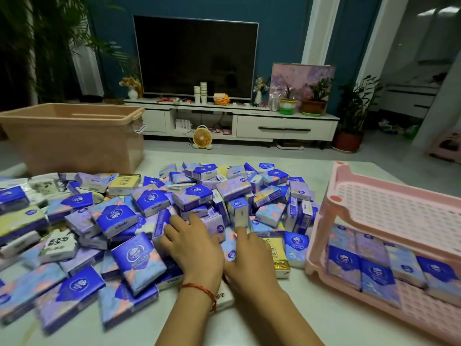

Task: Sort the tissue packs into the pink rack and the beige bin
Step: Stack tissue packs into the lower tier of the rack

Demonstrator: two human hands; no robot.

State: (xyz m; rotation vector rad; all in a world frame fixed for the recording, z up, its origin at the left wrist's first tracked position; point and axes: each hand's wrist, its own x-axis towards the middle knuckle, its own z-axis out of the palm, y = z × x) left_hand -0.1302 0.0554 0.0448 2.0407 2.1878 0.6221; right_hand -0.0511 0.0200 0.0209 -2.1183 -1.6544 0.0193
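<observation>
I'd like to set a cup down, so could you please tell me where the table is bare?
Bare table shows along the near edge, between the right arm and the rack, and in a far strip behind the packs, between bin and rack. The rack's top shelf is empty. Packs crowd the middle and left.

Tissue packs [149,201] glossy film; pink rack [389,196] perforated plastic; beige bin [74,141] matt plastic.

Pink rack [389,196] (perforated), beige bin [74,143]
</observation>
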